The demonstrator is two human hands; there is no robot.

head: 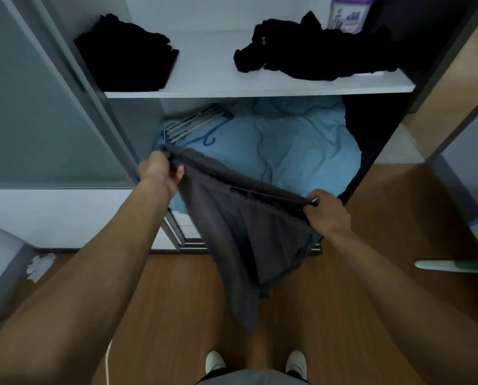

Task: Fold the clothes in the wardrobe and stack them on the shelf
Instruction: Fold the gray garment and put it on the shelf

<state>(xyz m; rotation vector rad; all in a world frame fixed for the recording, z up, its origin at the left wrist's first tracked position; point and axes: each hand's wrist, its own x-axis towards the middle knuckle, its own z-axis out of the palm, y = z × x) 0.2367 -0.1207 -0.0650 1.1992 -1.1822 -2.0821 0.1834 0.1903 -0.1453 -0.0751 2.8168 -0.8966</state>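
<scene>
Head view: you are holding a grey garment (246,240) up before the shelf (210,76).
It is carrying a folded black stack (126,54) at its left edge and a crumpled black heap (315,51) rightward, with blue bedding (293,145) beneath. Your left hand (160,169) and right hand (325,211) are pinching the garment's top edge.

Dark grey soft-fabric garment (240,234) at centre: top edge pulled taut, 10 o'clock end higher, body hanging limp toward 6. White wardrobe shelf (212,65) at 12: folded black cloth stack (126,54) at 11, crumpled black garment heap (315,51) at 1.
</scene>
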